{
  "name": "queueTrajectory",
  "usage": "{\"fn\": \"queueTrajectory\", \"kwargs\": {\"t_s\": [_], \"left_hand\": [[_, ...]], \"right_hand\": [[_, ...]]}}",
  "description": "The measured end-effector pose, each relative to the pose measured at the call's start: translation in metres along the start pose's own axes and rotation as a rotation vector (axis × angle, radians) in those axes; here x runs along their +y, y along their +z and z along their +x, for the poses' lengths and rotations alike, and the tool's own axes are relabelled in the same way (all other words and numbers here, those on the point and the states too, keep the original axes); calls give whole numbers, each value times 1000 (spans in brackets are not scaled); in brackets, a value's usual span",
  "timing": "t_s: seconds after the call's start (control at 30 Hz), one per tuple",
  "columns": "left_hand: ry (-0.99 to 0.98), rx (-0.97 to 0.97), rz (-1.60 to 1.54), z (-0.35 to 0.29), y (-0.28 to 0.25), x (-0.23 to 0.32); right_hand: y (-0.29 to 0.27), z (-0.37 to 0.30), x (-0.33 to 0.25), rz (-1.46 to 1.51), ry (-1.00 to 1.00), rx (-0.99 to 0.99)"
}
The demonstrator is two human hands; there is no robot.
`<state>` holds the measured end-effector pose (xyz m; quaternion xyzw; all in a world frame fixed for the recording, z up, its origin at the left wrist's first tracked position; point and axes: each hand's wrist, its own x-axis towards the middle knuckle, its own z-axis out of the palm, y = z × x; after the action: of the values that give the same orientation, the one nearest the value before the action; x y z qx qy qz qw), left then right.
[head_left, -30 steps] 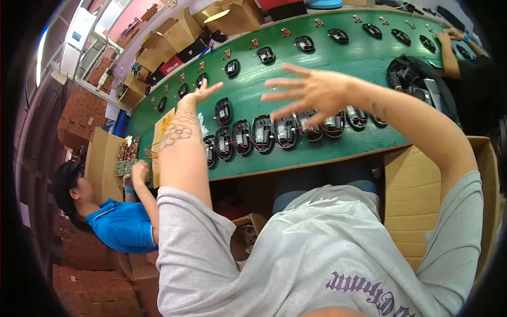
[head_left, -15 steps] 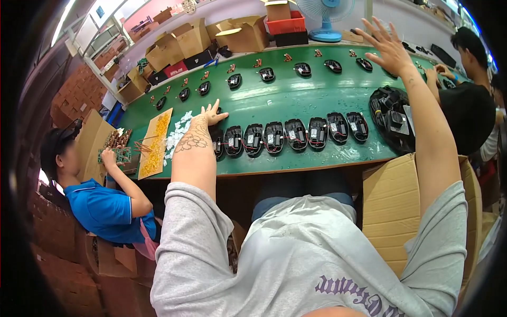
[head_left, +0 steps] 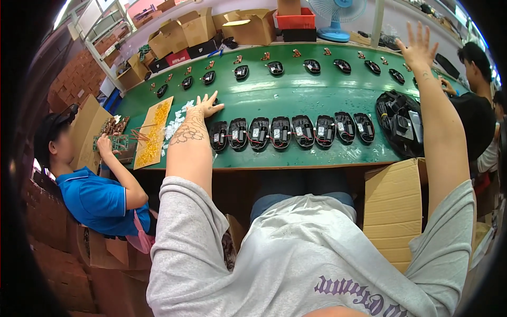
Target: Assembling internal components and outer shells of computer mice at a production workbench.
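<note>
My left hand [head_left: 207, 105] is held over the green worktable [head_left: 301, 100], fingers spread, holding nothing. Just behind it a small dark thing shows, mostly hidden. Near its wrist begins a near row of black oval open housings [head_left: 281, 132] with wires and dark cylindrical parts inside. My right hand [head_left: 419, 48] is raised at the far right, fingers wide apart, with nothing in it. The nearest items there are the far row's black housings [head_left: 396, 76] and the small brown circuit pieces [head_left: 361, 55] behind them.
A cardboard sheet of yellow bits [head_left: 151, 138] and white pieces [head_left: 178, 119] lie left. Black cabled gear [head_left: 400, 124] sits right, above an open carton [head_left: 393, 211]. A blue-shirted person [head_left: 100, 195] handles circuit boards; another person [head_left: 467, 113] works right. A fan [head_left: 335, 21] stands behind.
My right hand has moved to the right, uncovering more of the far row. My left hand has shifted slightly left and stays spread. The view has tilted slightly.
</note>
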<state>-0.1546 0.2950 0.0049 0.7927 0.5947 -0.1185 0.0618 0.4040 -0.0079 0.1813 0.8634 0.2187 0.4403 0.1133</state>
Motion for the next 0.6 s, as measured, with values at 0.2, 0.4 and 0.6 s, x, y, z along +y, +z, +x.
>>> {"fn": "queueTrajectory", "kwargs": {"t_s": [0.2, 0.4, 0.6], "left_hand": [[67, 298, -93, -17, -8, 8], [289, 822, -265, -126, 9, 42], [323, 556, -262, -217, 62, 99]], "right_hand": [[57, 7, -26, 461, 466, -119], [-20, -128, -102, 1200, 345, 187], [-75, -289, -77, 1172, -51, -121]]}}
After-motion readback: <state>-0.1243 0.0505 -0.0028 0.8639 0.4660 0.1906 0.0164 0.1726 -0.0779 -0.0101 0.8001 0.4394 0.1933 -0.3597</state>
